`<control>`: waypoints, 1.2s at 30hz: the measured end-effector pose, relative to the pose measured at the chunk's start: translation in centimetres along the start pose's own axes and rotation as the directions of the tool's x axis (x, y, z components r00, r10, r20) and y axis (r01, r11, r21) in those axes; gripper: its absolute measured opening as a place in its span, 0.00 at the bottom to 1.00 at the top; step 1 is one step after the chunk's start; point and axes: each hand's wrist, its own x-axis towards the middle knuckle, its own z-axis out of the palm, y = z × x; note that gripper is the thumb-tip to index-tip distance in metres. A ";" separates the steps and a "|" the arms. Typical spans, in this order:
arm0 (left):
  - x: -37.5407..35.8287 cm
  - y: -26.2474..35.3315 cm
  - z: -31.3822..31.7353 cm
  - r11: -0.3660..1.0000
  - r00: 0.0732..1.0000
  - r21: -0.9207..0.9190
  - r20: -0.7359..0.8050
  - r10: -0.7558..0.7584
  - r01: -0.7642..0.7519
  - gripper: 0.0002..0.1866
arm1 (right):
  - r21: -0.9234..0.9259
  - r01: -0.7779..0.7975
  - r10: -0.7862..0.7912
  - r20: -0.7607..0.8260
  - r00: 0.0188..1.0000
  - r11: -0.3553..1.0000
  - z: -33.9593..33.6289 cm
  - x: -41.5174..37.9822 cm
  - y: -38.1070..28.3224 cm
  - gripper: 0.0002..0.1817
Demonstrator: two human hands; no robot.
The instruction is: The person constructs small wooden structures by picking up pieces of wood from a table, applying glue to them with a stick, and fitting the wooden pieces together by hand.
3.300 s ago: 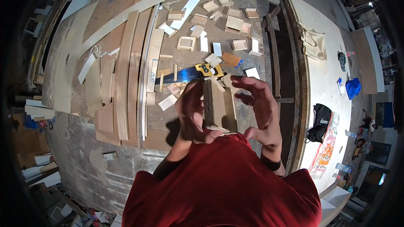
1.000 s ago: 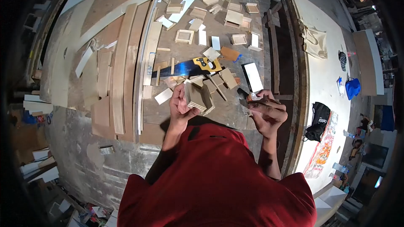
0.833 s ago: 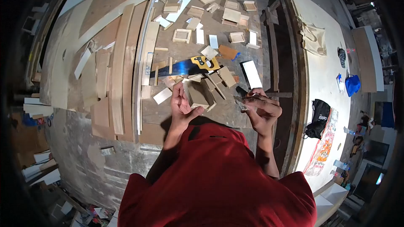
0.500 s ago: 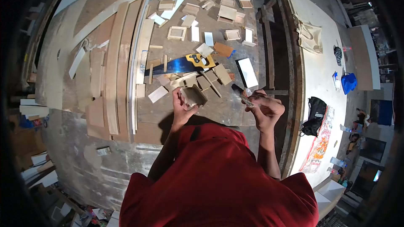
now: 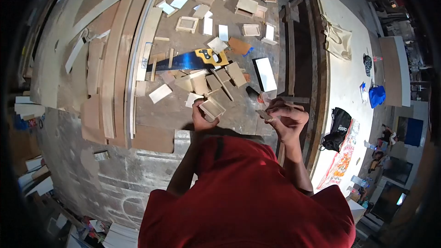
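Observation:
My left hand (image 5: 201,118) grips a small open wooden box (image 5: 213,109) by its left side, tilted so its hollow faces up. To its right, my right hand (image 5: 290,118) is closed in a pinch on a small thin wooden piece (image 5: 263,115), apart from the box. Something clear, perhaps plastic, shows just behind those fingers; I cannot make out whether they touch it. Beyond both hands lie a handsaw (image 5: 183,61) with a yellow handle, a thin wooden stick (image 5: 222,84) and several flat wood pieces. A white rectangular block (image 5: 265,74) with a dark side lies past my right hand.
Several small wooden boxes (image 5: 187,24) are scattered at the far side of the worktop. Long boards (image 5: 125,64) lie along the left. On the right, a pale table (image 5: 342,82) bears a cloth bag (image 5: 338,41), a black pouch (image 5: 337,128) and a blue item (image 5: 377,96).
The box in my left hand has turned so its hollow shows more toward me. My right hand keeps its pinch, the held piece now lying flatter. The view has shifted slightly.

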 end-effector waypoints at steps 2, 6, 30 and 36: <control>-0.7 -1.0 0.7 0.974 0.980 0.130 -0.047 0.192 -0.185 0.47 | 0.032 -0.056 0.056 0.010 0.998 0.998 -0.4 -0.7 0.5 0.10; -2.3 -2.5 1.7 0.989 0.992 0.090 -0.044 0.119 -0.115 0.47 | 0.074 -0.045 0.043 0.022 0.999 0.996 -1.1 -1.6 0.9 0.10; -3.4 1.4 3.5 0.669 0.932 0.690 0.021 0.362 -0.276 0.55 | 0.067 0.098 -0.100 0.035 0.994 0.993 -5.1 -3.7 1.7 0.10; -4.7 6.4 2.3 0.647 0.965 0.726 0.092 0.245 -0.233 0.61 | -0.234 0.344 -0.316 0.148 0.937 0.909 -6.2 -2.5 0.1 0.12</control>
